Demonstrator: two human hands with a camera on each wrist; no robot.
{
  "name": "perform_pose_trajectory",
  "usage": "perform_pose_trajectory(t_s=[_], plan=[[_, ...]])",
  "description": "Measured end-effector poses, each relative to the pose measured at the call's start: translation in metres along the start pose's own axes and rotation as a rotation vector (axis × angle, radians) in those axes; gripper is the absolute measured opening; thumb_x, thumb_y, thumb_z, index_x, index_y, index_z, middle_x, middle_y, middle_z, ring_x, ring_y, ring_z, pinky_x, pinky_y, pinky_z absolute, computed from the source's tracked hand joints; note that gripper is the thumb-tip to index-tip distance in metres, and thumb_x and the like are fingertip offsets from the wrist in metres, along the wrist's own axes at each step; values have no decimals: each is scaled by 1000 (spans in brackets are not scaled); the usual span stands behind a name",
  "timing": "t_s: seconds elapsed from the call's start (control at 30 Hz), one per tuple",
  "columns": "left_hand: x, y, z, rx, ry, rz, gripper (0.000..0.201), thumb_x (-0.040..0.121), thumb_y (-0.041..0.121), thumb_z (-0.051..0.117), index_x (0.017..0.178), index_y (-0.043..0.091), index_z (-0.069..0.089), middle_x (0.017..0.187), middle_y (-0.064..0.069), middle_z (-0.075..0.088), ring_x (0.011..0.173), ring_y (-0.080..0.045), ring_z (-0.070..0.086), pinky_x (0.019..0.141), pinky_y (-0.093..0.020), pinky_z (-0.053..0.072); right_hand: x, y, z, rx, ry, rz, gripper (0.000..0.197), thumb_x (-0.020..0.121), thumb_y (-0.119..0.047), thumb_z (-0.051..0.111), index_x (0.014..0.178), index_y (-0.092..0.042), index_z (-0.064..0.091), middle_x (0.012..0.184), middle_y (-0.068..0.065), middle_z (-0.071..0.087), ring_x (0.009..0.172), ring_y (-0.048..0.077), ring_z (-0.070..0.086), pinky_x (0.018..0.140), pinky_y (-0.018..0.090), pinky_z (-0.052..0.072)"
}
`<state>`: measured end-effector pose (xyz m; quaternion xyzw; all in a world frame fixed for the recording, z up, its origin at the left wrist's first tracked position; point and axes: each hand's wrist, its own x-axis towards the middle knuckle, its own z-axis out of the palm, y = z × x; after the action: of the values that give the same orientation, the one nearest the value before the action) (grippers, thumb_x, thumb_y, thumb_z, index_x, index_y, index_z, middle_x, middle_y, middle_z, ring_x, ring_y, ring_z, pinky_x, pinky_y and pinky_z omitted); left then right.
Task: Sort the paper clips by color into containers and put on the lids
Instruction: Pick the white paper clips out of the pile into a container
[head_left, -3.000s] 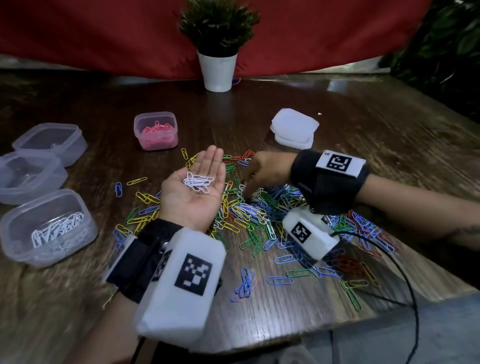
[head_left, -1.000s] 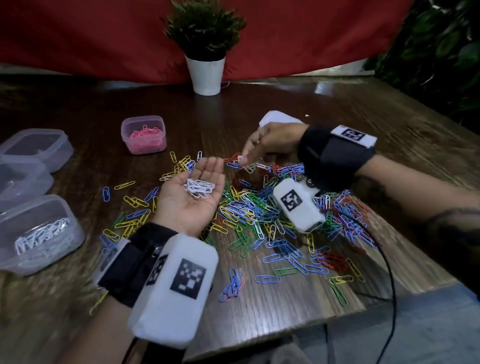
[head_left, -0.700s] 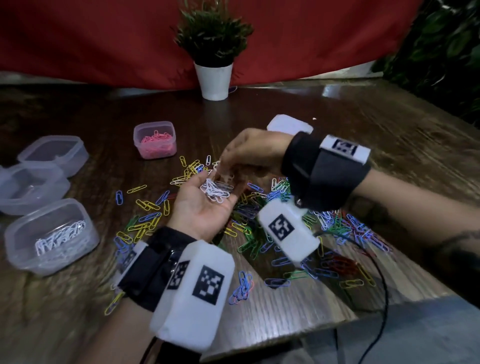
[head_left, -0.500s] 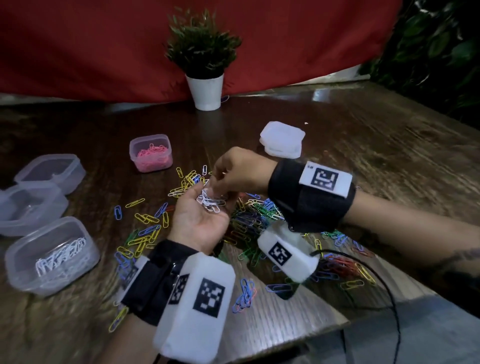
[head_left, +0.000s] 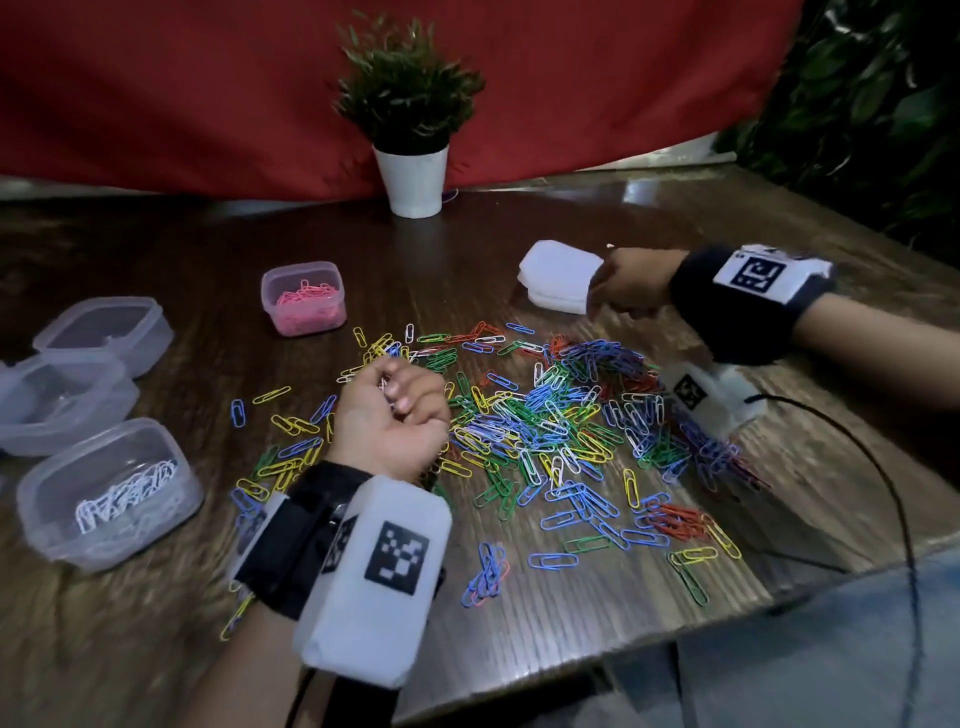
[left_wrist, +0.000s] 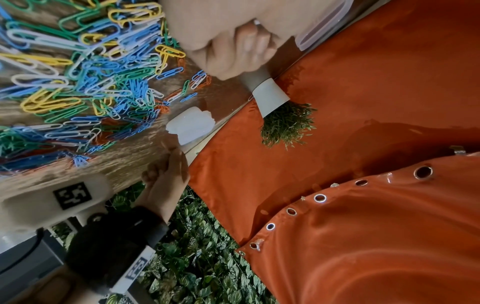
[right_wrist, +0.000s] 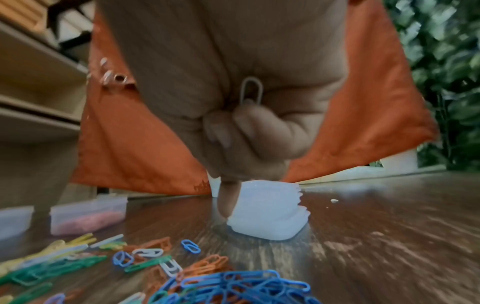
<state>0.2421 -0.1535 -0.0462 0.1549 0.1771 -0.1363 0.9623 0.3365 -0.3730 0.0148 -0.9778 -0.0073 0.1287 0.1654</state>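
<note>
Bare table between plant pot and clip pile

Left hand curled into a fist; right hand reaches forward.

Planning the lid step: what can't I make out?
White clips in left hand: curled fingers hide them, head view.
Lid stack count: right hand partly covers it, head view; blurred, right wrist.
Right hand's pinched clip colour: blurred, right wrist.
Far-left containers' contents: blurred, edge-cut, head view.
</note>
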Motion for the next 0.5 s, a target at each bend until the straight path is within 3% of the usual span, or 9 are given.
perform_pose_trajectory(t_s=[0.07,0.1,0.17,0.2,0.3,0.37,0.43,0.5], plan=[[0,1,0,-27,18,12,28,70,8,42,43,12,37,36,6,26,26,-6,27,27,-16,16,6,-5,8,-35,19,-66,19,87,-5,56,100,3,67,56,0,44,30,1,42,32,8,28],[0,1,0,-36,30,15,27,71,7,43,45,12,37,36,6,26,27,-6,29,27,-15,17,7,-10,13,-64,22,-115,20,85,-7,59,102,0,67,60,-1,47,43,-1,48,38,7,29],[1,0,1,-51,67,26,27,79,6,43,53,12,38,37,6,27,28,-7,33,28,-13,22,9,-20,23,-153,8,-174,21,80,-12,68,100,-7,70,73,2,55,75,8,51,52,11,33],[1,0,2,-53,79,32,29,86,8,41,57,12,40,37,6,28,30,-7,35,29,-13,24,13,-25,27,-184,14,-177,21,77,-15,71,97,-9,71,80,2,58,81,12,51,55,15,34],[2,0,2,-70,78,32,33,95,15,37,64,11,46,40,5,34,32,-7,38,30,-12,28,30,-34,36,-286,77,-148,21,69,-30,76,82,-14,73,82,-1,67,83,17,61,68,24,50],[1,1,2,-99,65,22,33,95,16,37,65,9,48,43,4,36,31,-7,37,29,-13,27,37,-37,41,-377,58,-119,29,69,-37,75,86,-14,73,86,2,69,85,20,64,78,32,54],[1,2,2,-123,58,12,33,95,15,37,65,9,48,45,3,37,31,-7,35,29,-13,25,39,-38,44,-357,26,-98,34,75,-31,73,99,-8,69,92,0,65,84,18,59,69,23,51],[1,3,2,-132,58,7,33,95,15,36,65,9,48,46,2,38,31,-8,35,29,-13,25,38,-36,44,-236,-98,-58,34,82,-20,69,110,-1,63,92,4,56,77,17,51,53,17,39]])
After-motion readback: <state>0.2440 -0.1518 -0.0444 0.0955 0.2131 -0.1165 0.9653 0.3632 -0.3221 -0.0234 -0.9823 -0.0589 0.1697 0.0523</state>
